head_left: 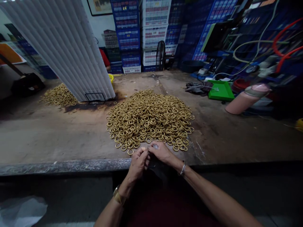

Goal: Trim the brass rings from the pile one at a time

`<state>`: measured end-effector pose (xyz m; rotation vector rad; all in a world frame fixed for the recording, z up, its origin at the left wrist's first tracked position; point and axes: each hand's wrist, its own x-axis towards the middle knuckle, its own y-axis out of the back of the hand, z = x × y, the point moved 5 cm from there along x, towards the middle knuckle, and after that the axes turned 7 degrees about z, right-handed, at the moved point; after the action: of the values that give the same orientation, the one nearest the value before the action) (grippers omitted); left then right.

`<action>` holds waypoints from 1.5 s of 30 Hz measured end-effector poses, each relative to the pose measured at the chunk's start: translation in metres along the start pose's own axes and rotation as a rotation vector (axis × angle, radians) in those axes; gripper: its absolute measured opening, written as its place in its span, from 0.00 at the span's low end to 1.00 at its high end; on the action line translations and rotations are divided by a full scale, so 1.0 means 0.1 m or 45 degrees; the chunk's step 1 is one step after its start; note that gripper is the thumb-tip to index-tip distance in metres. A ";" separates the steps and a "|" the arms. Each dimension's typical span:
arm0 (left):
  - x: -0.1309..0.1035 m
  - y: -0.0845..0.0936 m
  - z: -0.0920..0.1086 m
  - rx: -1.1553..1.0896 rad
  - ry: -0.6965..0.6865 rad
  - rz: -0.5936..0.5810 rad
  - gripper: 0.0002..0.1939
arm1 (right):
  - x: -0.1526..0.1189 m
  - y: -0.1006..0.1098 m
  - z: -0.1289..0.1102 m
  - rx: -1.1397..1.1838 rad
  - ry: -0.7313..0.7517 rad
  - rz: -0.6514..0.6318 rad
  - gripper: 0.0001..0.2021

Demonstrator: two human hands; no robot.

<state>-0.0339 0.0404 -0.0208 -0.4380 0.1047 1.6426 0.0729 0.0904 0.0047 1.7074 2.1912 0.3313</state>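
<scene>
A wide heap of brass-coloured rings (151, 116) lies on the worktable (82, 135) just beyond my hands. My left hand (139, 162) is closed at the table's front edge, fingers curled and thumb pressed in. Touching it fingertip to fingertip, my right hand (161, 151) is pinched at the near side of the heap. Whatever sits between the fingers is too small and hidden to name. One loose ring (130, 152) lies beside my left hand.
A corrugated pale panel (66, 47) stands at the left, with a second ring pile (59, 96) behind it. On the right are a green tray (220, 90), a pink bottle (246, 99) and dark gloves (197, 88). Stacked crates (155, 31) and a black fan (161, 55) are behind.
</scene>
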 end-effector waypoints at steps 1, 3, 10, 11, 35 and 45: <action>-0.01 0.00 -0.01 -0.049 0.019 -0.023 0.17 | 0.00 -0.01 0.01 0.037 -0.021 -0.015 0.07; -0.02 -0.01 -0.01 -0.140 0.037 -0.056 0.17 | -0.01 -0.02 0.03 0.127 -0.078 -0.051 0.08; -0.03 -0.03 -0.01 -0.308 0.060 -0.095 0.15 | 0.00 -0.02 0.07 0.179 -0.078 -0.038 0.07; -0.03 -0.03 -0.02 -0.318 0.054 -0.091 0.15 | 0.00 0.00 0.07 0.117 -0.042 0.008 0.07; -0.03 0.03 0.03 0.044 -0.260 -0.028 0.15 | -0.14 -0.11 0.07 -0.653 0.478 -0.132 0.07; -0.23 -0.05 0.17 -0.196 -0.086 -0.191 0.15 | -0.04 0.02 0.04 -0.933 0.410 -0.057 0.10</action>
<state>-0.0311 0.0247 0.0040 -0.4955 -0.1037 1.5212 0.0777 0.0869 0.0023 1.2429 1.9262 1.2858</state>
